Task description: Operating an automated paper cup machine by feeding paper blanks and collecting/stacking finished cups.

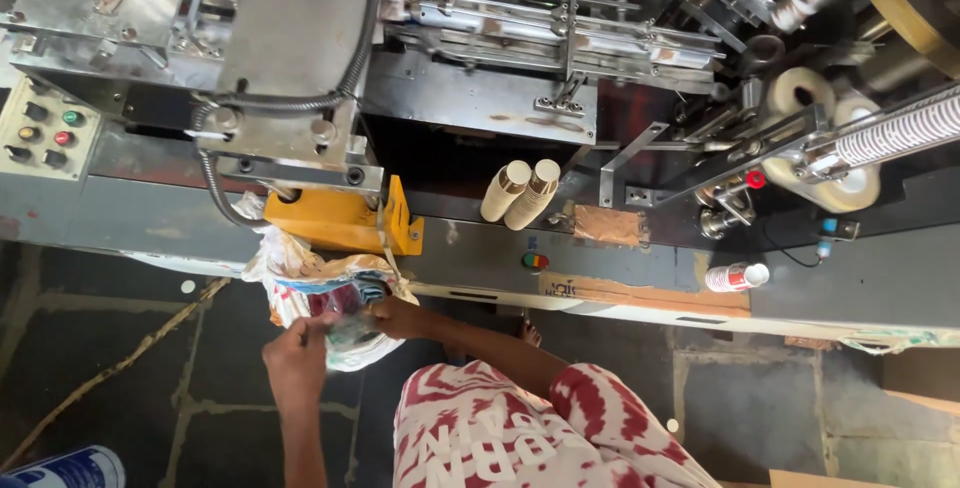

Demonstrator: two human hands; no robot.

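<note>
the left hand (296,356) and the right hand (385,316) meet at a white sack (310,288) with red and blue print that hangs just below a yellow bracket (345,220) on the machine (470,98). the left hand, below and left of the bracket, has its fingers (318,326) clenched on the lower edge of the sack's mouth. the right hand, below the bracket and slightly right of it, is pushed into the sack's opening; its fingers are hidden in the folds, so i cannot tell whether they are clenched or released. between the two hands a bit of greenish, clear plastic shows in the sack, too crumpled to make out.

the sack's top touches the bracket's underside, and a ribbed grey hose (215,183) curves down just left of the bracket. well left of the bracket sits a control panel (45,133) with green, red and black buttons. right of the bracket two stacks of paper cups (522,193) lean side by side on the machine's ledge. farther right of the bracket lies a small white bottle (735,276) with a red band, on its side. far right and above the bracket's level, a long row of nested cups (895,133) lies beside rolls of tape (800,93).

below the bracket, at the bottom edge, the red and white shirt (500,428) fills the view, over a dark stone floor (120,348).
</note>
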